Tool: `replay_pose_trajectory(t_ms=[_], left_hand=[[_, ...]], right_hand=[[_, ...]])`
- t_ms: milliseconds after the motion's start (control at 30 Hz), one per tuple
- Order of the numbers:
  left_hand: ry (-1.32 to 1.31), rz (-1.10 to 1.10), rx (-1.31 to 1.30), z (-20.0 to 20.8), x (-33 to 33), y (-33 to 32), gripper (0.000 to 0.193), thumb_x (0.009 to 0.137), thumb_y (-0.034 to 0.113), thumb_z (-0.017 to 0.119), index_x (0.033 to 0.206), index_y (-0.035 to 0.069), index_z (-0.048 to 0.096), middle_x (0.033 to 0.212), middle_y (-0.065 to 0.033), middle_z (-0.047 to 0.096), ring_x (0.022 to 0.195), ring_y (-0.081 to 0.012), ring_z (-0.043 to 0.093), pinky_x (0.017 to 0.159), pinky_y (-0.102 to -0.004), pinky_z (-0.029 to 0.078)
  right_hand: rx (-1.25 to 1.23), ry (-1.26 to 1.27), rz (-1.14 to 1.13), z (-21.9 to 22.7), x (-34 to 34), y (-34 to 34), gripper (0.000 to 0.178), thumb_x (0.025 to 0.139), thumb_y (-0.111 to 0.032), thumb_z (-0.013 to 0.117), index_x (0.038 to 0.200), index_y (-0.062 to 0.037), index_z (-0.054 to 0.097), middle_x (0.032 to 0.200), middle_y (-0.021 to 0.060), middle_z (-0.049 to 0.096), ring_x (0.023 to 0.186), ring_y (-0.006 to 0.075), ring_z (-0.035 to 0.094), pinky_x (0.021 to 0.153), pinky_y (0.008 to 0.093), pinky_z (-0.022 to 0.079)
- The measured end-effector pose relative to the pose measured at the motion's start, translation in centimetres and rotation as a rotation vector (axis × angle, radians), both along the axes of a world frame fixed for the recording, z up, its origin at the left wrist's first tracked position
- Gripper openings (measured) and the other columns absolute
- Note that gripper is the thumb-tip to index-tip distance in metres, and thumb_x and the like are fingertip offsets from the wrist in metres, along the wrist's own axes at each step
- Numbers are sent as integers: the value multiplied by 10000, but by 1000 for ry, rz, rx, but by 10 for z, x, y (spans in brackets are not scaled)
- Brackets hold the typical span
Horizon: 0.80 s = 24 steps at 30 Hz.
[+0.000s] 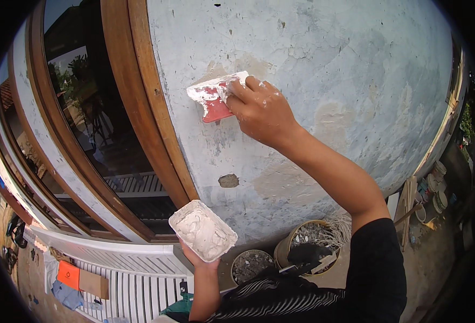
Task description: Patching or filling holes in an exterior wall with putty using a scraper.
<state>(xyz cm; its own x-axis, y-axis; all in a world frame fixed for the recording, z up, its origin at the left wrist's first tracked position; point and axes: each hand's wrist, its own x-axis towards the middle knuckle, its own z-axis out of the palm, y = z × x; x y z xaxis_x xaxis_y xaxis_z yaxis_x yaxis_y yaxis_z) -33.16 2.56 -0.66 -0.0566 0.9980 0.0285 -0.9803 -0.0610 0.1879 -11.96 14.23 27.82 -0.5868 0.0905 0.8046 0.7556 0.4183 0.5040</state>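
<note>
Red scraper (216, 112) at the wall (323, 59), right of the wooden window frame (158, 102).
The right hand (264, 105) grips the scraper (smeared with white paste (199, 92)); the left hand (195, 257) cups a tub (218, 217) of paste from below, in front of the frame's lower end.

The hands (264, 110) hold a red spreader (216, 111) at the wall (323, 64) and a paste-filled tub (189, 244).

Red scraper (216, 111), cream putty (204, 231), mottled wall (323, 59)
</note>
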Motion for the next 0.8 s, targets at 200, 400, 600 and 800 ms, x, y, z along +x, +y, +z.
replay_pose_trajectory(t_ms=[200,400,600,800], left_hand=[[31,5,-47,-7,4,1,619,1021,553,390,1458,128,495,1421,-100,577,1265,-343,582,1059,-533,478],[45,-22,-28,-11,5,3,617,1018,560,390,1446,133,509,1405,-93,589,1251,-335,593,1044,-526,489],[30,-17,-78,-5,11,0,602,1019,555,391,1439,143,518,1398,-85,596,1246,-332,596,1043,-529,488],[33,-36,-84,-3,21,-2,595,1022,549,391,1438,143,518,1399,-85,594,1247,-333,594,1046,-531,485]], right_hand=[[17,31,-93,7,-5,14,46,797,-56,625,801,-40,668,1035,71,637,909,245,631,692,377,515],[-74,-50,-74,-31,7,2,59,802,-52,622,834,-49,671,1045,64,635,939,241,628,714,371,511],[-127,66,-48,11,13,-4,36,795,-45,631,779,-24,655,1026,88,645,881,254,646,702,397,545],[-50,99,-130,-1,-1,9,63,794,-49,631,846,-21,651,974,86,613,862,244,647,669,382,553]])
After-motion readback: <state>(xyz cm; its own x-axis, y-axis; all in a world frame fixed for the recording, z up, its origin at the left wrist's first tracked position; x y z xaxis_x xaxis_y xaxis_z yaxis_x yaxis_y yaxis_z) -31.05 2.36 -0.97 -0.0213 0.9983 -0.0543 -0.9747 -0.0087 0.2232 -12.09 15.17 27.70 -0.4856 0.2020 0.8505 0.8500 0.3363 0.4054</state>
